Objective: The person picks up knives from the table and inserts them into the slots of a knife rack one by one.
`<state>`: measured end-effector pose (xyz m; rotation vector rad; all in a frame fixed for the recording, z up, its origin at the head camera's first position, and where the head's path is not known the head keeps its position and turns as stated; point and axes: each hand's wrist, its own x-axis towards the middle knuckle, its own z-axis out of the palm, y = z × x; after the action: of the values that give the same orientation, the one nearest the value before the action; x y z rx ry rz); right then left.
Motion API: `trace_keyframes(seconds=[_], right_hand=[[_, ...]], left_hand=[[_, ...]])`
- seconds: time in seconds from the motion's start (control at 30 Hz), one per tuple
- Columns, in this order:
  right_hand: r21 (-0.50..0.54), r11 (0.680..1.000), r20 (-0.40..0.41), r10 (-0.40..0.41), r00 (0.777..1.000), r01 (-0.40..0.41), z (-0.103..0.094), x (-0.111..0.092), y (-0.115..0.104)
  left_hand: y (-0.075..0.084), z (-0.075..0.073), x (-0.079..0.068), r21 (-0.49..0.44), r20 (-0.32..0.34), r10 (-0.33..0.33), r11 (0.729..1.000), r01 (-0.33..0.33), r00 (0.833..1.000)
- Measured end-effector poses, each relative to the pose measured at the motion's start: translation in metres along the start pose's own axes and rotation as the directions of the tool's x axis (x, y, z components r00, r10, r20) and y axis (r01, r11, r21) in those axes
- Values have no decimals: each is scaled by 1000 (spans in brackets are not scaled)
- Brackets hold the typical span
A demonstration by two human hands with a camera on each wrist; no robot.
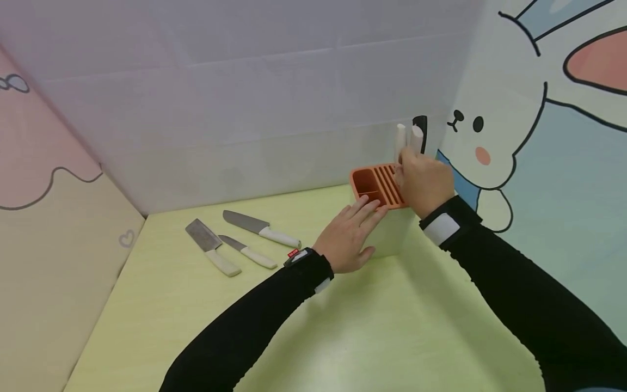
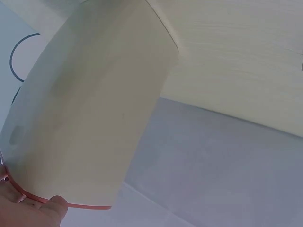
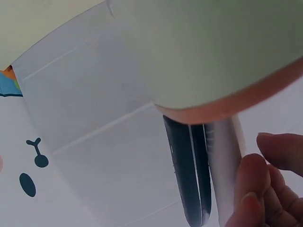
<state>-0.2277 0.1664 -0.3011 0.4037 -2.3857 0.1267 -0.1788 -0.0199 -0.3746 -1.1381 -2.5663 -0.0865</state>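
A knife block (image 1: 394, 234) with a pale green body and an orange slotted top (image 1: 364, 178) stands at the back right. My right hand (image 1: 428, 182) grips a white knife handle (image 3: 226, 163) above the top; the blade is hidden. A second white handle (image 1: 400, 135) rises beside it, and a black handle (image 3: 187, 170) stands upright just behind. My left hand (image 1: 345, 239) rests its extended fingers on the block's front rim. In the left wrist view, fingertips (image 2: 57, 204) touch the orange rim (image 2: 87, 206).
Three white-handled knives lie on the pale yellow table (image 1: 161, 305) to the left: a cleaver (image 1: 203, 235), a large knife (image 1: 247, 222) and a small knife (image 1: 250, 256). A grey-white wall (image 1: 254, 136) rises behind, and a cartoon-printed wall (image 1: 553, 179) stands close on the right.
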Motion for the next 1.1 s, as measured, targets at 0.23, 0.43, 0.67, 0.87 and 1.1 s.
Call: trace_keyframes(seconds=[0.23, 0.43, 0.67, 0.87, 1.1], right_hand=[[-45, 992, -47, -124, 991, 122, 10, -14, -4], [-29, 989, 5, -142, 990, 142, 17, -19, -6], [-50, 986, 7, -157, 988, 157, 19, -25, -7], [61, 984, -59, -162, 985, 165, 17, -41, -4], [288, 957, -148, 65, 987, -20, 24, -69, 14]], left_hand=[[1, 0, 0, -8, -20, 10, 1000, -10, 1000], [1, 0, 0, -8, -17, 9, 1000, -9, 1000], [0, 0, 0, 14, -13, 7, 1000, -6, 1000], [1, -1, -2, 25, -4, -7, 1000, 7, 1000], [5, 3, -2, 26, -55, -43, 999, 44, 998]])
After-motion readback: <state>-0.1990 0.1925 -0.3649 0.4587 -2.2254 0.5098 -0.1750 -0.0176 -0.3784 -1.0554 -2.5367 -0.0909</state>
